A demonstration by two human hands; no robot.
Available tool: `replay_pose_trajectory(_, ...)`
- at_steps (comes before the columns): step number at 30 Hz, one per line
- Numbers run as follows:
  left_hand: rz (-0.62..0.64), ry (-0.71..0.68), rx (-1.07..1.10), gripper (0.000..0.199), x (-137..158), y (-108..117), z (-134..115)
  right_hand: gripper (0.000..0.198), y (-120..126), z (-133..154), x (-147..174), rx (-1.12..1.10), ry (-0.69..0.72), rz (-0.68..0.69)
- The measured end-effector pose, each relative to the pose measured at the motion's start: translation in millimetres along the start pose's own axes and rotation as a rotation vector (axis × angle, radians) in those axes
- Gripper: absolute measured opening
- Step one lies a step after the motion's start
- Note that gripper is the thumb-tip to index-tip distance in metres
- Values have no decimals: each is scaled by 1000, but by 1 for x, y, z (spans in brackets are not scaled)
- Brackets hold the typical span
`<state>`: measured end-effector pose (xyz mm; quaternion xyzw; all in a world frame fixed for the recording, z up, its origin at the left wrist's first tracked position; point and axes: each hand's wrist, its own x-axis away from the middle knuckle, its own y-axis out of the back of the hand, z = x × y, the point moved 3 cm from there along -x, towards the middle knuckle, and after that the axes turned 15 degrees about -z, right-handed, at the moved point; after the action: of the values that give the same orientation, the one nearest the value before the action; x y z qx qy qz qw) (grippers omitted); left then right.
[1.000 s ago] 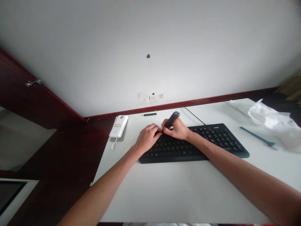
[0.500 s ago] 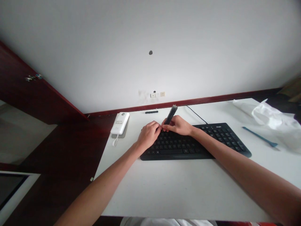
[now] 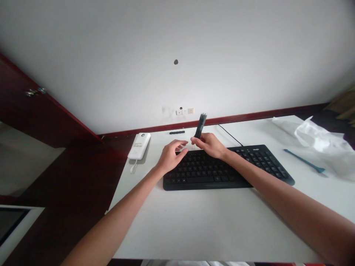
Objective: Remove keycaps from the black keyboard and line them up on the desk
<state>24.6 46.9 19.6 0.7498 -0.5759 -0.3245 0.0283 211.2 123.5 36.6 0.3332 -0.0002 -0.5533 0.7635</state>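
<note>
Keyboard [image 3: 213, 173], one, black and corded with a number pad, lies on the white table [image 3: 194, 221]. Right hand [image 3: 211, 145] grips one dark tool [image 3: 200, 126] over its back edge; left hand [image 3: 170, 156] is half-open there. Around: one crumpled white plastic bag [image 3: 321, 144], contents indistinguishable, one blue brush [image 3: 305, 161], one power bank [image 3: 139, 146].

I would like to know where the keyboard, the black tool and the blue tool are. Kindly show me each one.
Keyboard [image 3: 203, 170]: head view, on its letter keys.
Black tool [image 3: 200, 126]: head view, on its exposed shaft.
Blue tool [image 3: 301, 159]: head view, mid-handle.
</note>
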Motion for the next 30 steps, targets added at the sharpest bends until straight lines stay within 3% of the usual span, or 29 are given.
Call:
replay_pose_trajectory(6, 3, 267, 464, 48, -8, 3, 0, 60, -1, 42, 4, 103, 144, 154)
replay_pose_trajectory(12, 85, 503, 874, 43, -6, 1, 4, 66, 0, 49, 3, 3, 117, 394)
replay_pose_trajectory(14, 13, 567, 958, 41, -9, 4, 14, 65, 5, 44, -1, -23, 87, 416)
replay_pose_trajectory(17, -158, 669, 1065, 38, -17, 13, 35, 49, 13, 34, -8, 75, 113, 310)
replay_pose_trajectory(19, -220, 709, 1114, 39, -21, 19, 48, 30, 12, 29, -9, 162, 185, 268)
replay_pose_trajectory(21, -248, 704, 1102, 41, -23, 24, 57, 19, 4, 25, -7, 186, 249, 321)
replay_pose_trajectory(24, -284, 684, 1023, 45, -23, 28, 67, 18, -8, 19, -2, 156, 263, 418)
replay_pose_trajectory(30, -262, 685, 997, 42, -21, 27, 76, 13, -14, 17, 0, 163, 199, 419)
